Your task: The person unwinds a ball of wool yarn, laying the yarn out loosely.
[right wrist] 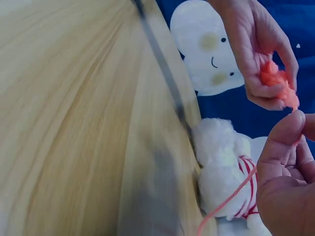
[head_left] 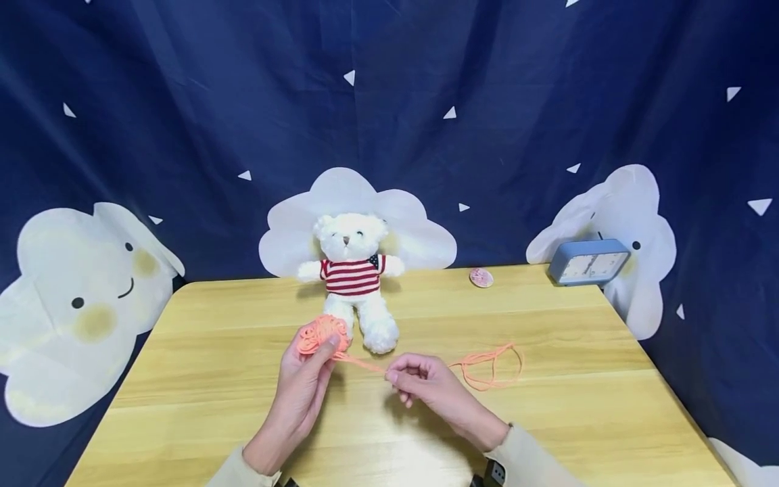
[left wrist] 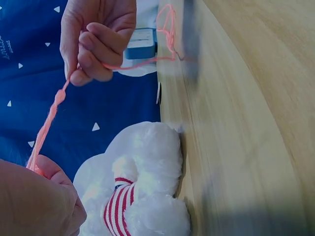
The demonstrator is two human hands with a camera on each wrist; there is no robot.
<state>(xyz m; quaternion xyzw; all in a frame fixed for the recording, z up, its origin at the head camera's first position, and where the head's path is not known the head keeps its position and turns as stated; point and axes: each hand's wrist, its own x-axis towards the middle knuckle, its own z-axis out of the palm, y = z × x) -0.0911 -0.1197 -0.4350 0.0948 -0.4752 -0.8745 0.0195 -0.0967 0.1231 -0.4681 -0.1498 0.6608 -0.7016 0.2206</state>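
My left hand grips a ball of coral-orange yarn above the table, thumb across its front. A strand runs from the ball to my right hand, which pinches it between thumb and fingertips. In the left wrist view the stretch of yarn between the hands looks taut, several threads thick, with a small lump near the pinching fingers. Past the right hand, a loose tangle of the same yarn lies on the table. The right wrist view shows the yarn ball inside the left hand's curled fingers.
A white teddy bear in a red-striped shirt sits behind the hands. A small round pink item and a blue-grey clock lie along the back of the wooden table. A dark blue curtain hangs behind.
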